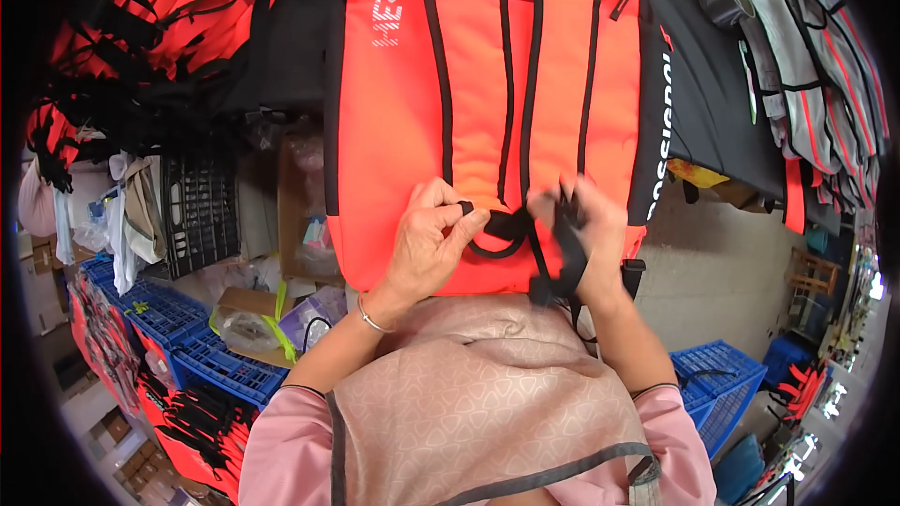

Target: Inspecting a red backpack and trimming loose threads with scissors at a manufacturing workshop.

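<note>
An orange backpack (487, 84) lies flat on the black tabletop (712, 103), its lower edge against the person's apron. Left hand (427, 239) pinches a black strap loop (497, 230) at the bag's lower edge. Right hand (586, 225) is clenched around a black webbing strap (562, 262) hanging beside it. Blue crates (187, 337) stand below left.

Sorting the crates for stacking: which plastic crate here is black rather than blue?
The black crate standing on its side at the left, beside the orange bag. The blue crates lie lower, near the floor.
</note>
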Demonstrator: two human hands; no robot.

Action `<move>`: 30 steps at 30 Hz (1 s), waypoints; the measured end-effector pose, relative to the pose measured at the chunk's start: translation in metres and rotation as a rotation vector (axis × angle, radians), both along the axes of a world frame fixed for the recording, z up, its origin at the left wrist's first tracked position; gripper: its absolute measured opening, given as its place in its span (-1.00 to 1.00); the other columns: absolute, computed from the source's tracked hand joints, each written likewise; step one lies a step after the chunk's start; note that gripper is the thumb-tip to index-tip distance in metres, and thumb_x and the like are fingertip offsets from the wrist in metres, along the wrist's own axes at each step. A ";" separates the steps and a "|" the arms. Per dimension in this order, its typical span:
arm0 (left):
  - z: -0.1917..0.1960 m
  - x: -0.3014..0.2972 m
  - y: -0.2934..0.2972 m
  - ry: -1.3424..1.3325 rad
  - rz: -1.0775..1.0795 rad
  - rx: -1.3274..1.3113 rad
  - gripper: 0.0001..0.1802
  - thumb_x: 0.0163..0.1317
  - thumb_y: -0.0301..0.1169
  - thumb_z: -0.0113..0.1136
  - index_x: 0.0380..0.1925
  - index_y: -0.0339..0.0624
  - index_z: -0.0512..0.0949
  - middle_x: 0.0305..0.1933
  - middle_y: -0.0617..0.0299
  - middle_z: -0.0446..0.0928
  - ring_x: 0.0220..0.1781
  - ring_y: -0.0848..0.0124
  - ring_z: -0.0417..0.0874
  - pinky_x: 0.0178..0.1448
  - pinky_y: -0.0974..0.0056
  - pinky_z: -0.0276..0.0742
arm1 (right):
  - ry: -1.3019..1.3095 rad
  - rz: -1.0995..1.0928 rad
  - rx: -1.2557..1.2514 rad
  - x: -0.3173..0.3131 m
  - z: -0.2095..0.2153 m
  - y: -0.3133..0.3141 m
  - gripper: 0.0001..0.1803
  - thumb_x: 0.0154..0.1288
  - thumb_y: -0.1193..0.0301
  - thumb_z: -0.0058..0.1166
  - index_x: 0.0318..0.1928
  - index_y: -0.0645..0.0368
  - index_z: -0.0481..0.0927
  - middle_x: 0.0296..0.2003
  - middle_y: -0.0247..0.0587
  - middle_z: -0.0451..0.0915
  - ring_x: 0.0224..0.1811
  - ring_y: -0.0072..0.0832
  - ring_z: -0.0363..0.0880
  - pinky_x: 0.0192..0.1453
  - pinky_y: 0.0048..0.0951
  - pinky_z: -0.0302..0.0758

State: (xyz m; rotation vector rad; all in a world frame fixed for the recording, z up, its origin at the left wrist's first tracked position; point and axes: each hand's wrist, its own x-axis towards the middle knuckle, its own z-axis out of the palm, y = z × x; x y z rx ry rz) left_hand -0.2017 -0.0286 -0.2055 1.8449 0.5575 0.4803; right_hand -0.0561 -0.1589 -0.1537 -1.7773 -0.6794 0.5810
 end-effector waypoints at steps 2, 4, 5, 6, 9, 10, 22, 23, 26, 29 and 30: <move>0.000 0.001 0.002 0.010 -0.041 -0.007 -0.65 0.31 -0.33 0.28 -0.58 -0.35 0.53 -0.45 0.28 0.32 -0.29 0.41 0.31 -0.14 0.30 0.30 | 0.016 0.008 -0.108 0.024 -0.010 0.014 -0.86 0.27 0.47 0.25 -0.38 0.27 0.60 -0.60 -0.46 0.40 -0.53 -0.75 0.30 -0.49 -0.49 0.22; 0.000 0.003 0.004 0.007 -0.062 -0.060 -0.61 0.33 -0.31 0.26 -0.60 -0.35 0.48 -0.42 0.29 0.30 -0.29 0.43 0.31 -0.16 0.33 0.29 | 0.230 -0.027 -0.064 0.027 -0.012 0.027 -0.82 0.24 0.39 0.29 -0.41 0.22 0.59 -0.61 -0.52 0.37 -0.56 -0.75 0.25 -0.50 -0.54 0.16; -0.001 0.004 0.004 0.007 -0.060 -0.062 -0.61 0.33 -0.31 0.26 -0.60 -0.35 0.48 -0.42 0.29 0.30 -0.29 0.43 0.31 -0.16 0.33 0.29 | 0.445 -0.063 -0.018 0.028 -0.013 0.032 -0.77 0.21 0.32 0.33 -0.43 0.17 0.58 -0.61 -0.58 0.35 -0.59 -0.74 0.20 -0.50 -0.59 0.10; -0.002 0.003 0.005 0.022 -0.056 -0.127 -0.57 0.31 -0.29 0.27 -0.64 -0.35 0.44 -0.44 0.23 0.28 -0.31 0.38 0.32 -0.16 0.28 0.31 | 0.447 -0.060 -0.021 0.028 -0.018 0.034 -0.77 0.21 0.32 0.33 -0.43 0.17 0.58 -0.61 -0.58 0.35 -0.59 -0.74 0.20 -0.50 -0.59 0.10; -0.007 0.002 0.010 0.050 -0.068 -0.241 -0.53 0.28 -0.27 0.28 -0.69 -0.36 0.40 -0.46 0.19 0.25 -0.33 0.35 0.32 -0.17 0.24 0.32 | 0.422 -0.066 -0.114 0.030 -0.027 0.038 -0.77 0.19 0.34 0.36 -0.48 0.13 0.58 -0.55 -0.60 0.37 -0.58 -0.77 0.19 -0.49 -0.57 0.09; -0.008 0.002 0.011 0.061 -0.086 -0.288 -0.53 0.27 -0.28 0.28 -0.70 -0.35 0.40 -0.46 0.20 0.24 -0.33 0.36 0.31 -0.18 0.25 0.31 | 0.423 -0.067 -0.116 0.030 -0.031 0.040 -0.77 0.19 0.34 0.36 -0.48 0.13 0.58 -0.55 -0.60 0.37 -0.58 -0.77 0.19 -0.49 -0.57 0.09; 0.000 -0.003 0.010 0.129 -0.127 -0.277 -0.63 0.16 -0.38 0.37 -0.66 -0.38 0.46 -0.19 0.15 0.50 -0.19 0.37 0.46 -0.07 0.27 0.41 | 0.483 0.138 -0.239 0.037 -0.007 0.022 -0.82 0.23 0.39 0.28 -0.38 0.25 0.62 -0.58 -0.55 0.41 -0.54 -0.73 0.30 -0.48 -0.54 0.20; -0.001 -0.006 0.009 0.131 -0.123 -0.277 -0.63 0.16 -0.38 0.37 -0.66 -0.38 0.46 -0.19 0.15 0.50 -0.19 0.37 0.46 -0.07 0.27 0.41 | 0.297 0.328 -0.233 0.040 -0.010 0.007 -0.89 0.20 0.47 0.28 -0.32 0.26 0.67 -0.59 -0.47 0.54 -0.56 -0.72 0.39 -0.47 -0.58 0.30; -0.002 -0.009 0.004 0.064 -0.129 -0.154 -0.71 0.10 -0.45 0.41 -0.62 -0.39 0.50 -0.02 0.11 0.54 -0.12 0.36 0.51 -0.03 0.27 0.45 | 0.436 0.856 -0.126 0.031 0.006 -0.026 -0.66 0.04 0.68 0.28 -0.10 0.24 0.71 -0.27 -0.28 0.74 -0.32 -0.56 0.65 -0.21 -0.50 0.55; -0.004 -0.007 0.004 0.064 -0.139 -0.113 -0.75 0.10 -0.45 0.41 -0.57 -0.38 0.55 0.02 0.11 0.52 -0.06 0.35 0.54 0.02 0.25 0.47 | 0.237 1.064 -0.274 0.028 0.016 -0.041 -0.61 0.10 0.58 0.33 0.00 0.23 0.66 -0.21 -0.26 0.74 -0.19 -0.54 0.67 -0.12 -0.47 0.57; -0.004 -0.008 0.004 0.064 -0.142 -0.147 -0.80 0.10 -0.46 0.40 -0.52 -0.37 0.58 0.04 0.12 0.51 -0.04 0.36 0.54 0.03 0.27 0.48 | 0.174 0.972 -0.321 0.027 0.014 -0.047 -0.62 0.14 0.46 0.32 0.02 0.20 0.65 -0.22 -0.16 0.72 -0.25 -0.41 0.67 -0.11 -0.42 0.58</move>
